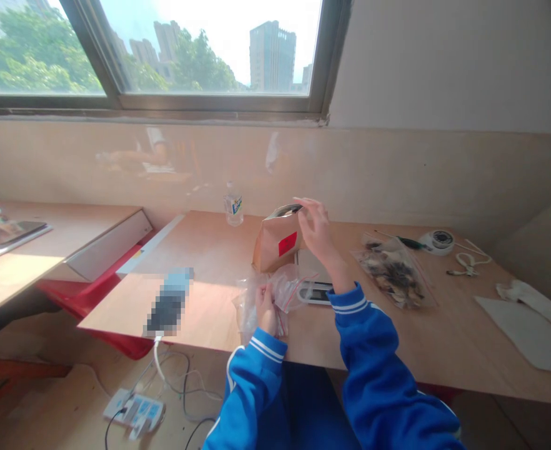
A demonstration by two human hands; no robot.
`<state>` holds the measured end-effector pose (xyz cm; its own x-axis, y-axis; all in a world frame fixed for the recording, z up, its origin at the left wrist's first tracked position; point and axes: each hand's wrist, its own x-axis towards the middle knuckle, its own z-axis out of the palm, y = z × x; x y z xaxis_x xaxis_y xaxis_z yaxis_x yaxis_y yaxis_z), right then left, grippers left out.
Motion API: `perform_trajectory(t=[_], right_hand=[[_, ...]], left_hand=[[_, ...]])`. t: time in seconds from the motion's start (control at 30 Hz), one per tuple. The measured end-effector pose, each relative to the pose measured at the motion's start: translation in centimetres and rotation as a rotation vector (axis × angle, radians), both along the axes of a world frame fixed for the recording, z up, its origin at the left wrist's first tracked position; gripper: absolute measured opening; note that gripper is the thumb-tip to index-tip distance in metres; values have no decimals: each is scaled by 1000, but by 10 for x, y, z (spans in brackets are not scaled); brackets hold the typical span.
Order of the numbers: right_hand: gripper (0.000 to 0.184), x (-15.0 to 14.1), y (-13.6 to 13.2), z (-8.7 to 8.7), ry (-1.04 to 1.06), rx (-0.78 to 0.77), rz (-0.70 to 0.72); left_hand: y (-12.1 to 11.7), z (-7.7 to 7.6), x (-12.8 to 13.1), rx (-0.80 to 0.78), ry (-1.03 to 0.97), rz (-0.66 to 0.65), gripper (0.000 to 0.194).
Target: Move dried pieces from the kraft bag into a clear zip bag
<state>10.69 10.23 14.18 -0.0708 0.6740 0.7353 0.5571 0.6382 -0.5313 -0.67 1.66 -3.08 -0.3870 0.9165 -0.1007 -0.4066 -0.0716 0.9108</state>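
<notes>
My right hand (317, 232) reaches to the open top of a brown paper bag (275, 244) with a red label, standing on the wooden table (200, 256); its fingers curl at the bag's rim. My left hand (265, 307) grips clear zip bags with red seals (275, 294) near the table's front edge. A small digital scale (316, 292) lies between my arms, partly hidden by my right wrist.
A zip bag of dark dried pieces (394, 271) lies to the right. A water bottle (233, 206) stands at the back. A screwdriver (404, 242), white tape roll (437, 241), white cloth (533, 301), blurred phone (170, 300). A power strip (135, 409) on the floor.
</notes>
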Motion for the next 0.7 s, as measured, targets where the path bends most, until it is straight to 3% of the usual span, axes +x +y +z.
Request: perform_trajectory(t=[0.1, 0.2, 0.3, 0.43, 0.5, 0.63, 0.7], right_hand=[[38, 11, -27, -27, 78, -198, -21], [45, 18, -56, -67, 230, -488, -184], [59, 22, -80, -100, 416, -652, -338], [72, 26, -98, -112, 606, -673, -474], [68, 28, -104, -109, 748, -747, -392], [49, 36, -113, -105, 1095, -892, 41], [44, 44, -116, -105, 1213, -864, 90]], left_hand=[[-3, 10, 2, -24, -105, 14, 25], [-8, 22, 5, 21, -143, -7, 29], [-12, 30, 7, 95, -99, -65, 33], [-15, 35, 9, 127, -39, -143, 41], [-16, 36, 11, 144, -28, -146, 44], [-17, 40, 14, 191, 68, -193, 41], [-19, 45, 14, 200, 178, -287, 38]])
